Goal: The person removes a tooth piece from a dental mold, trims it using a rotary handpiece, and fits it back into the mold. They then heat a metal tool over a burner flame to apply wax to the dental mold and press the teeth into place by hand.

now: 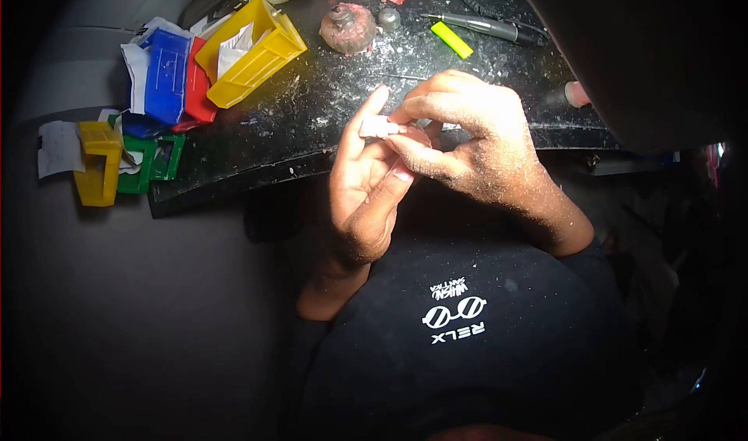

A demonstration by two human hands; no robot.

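A small pink-and-white piece that looks like a denture [377, 126] is held between my two hands above the front edge of the workbench. My left hand [364, 180] cups it from the left and below, with one finger pointing up and the thumb bent in toward it. From the right, my right hand [475, 133] pinches the piece between thumb and fingers. White dust covers the right hand and wrist. Part of the piece is hidden behind the fingers, and its far side cannot be made out.
The black bench [288, 121] is dusted white. At left stand a yellow bin [261, 59], a blue bin [166, 75] and another yellow bin [97, 168], with papers. Behind my hands are a round pinkish pot [347, 29], a neon-yellow stick [452, 40] and a dark pen-shaped handpiece [483, 26].
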